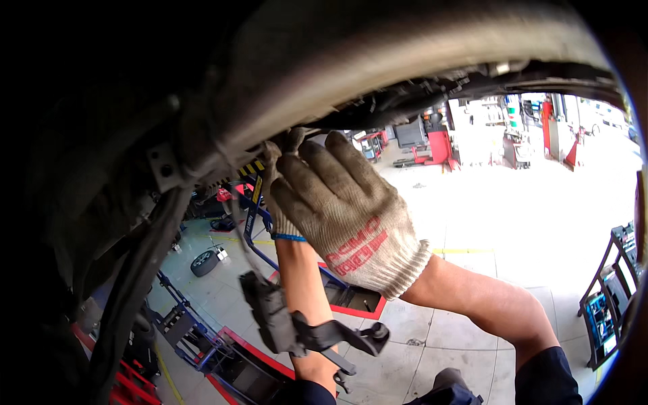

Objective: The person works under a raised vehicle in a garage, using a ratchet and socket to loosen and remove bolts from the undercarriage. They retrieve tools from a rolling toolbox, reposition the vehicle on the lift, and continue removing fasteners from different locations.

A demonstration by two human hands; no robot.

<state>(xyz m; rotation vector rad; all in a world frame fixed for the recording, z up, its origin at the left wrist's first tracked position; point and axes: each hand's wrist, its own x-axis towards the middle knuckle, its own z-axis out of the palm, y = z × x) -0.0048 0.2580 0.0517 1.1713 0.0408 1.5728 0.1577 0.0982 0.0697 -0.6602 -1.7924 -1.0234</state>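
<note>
Both my hands wear grubby knitted work gloves and are raised to the underside of a vehicle, just below a long curved metal beam [351,74]. My right hand [344,196] shows its back, with the fingers bent up and curled toward the beam's lower edge; whatever they grip is hidden. Behind it, my left hand [271,196] shows only an edge, a fingertip and the blue-trimmed cuff, so its grasp is covered. A black plastic bracket with a connector-like block [266,307] dangles from a thin cable in front of my left forearm.
A dark hose [145,270] runs down at the left, near a small metal tab with a hole [163,167]. Below are blue lift frames [185,331], a red-edged floor recess [351,304] and a loose wheel [204,263]. A tool cart [607,304] stands at right.
</note>
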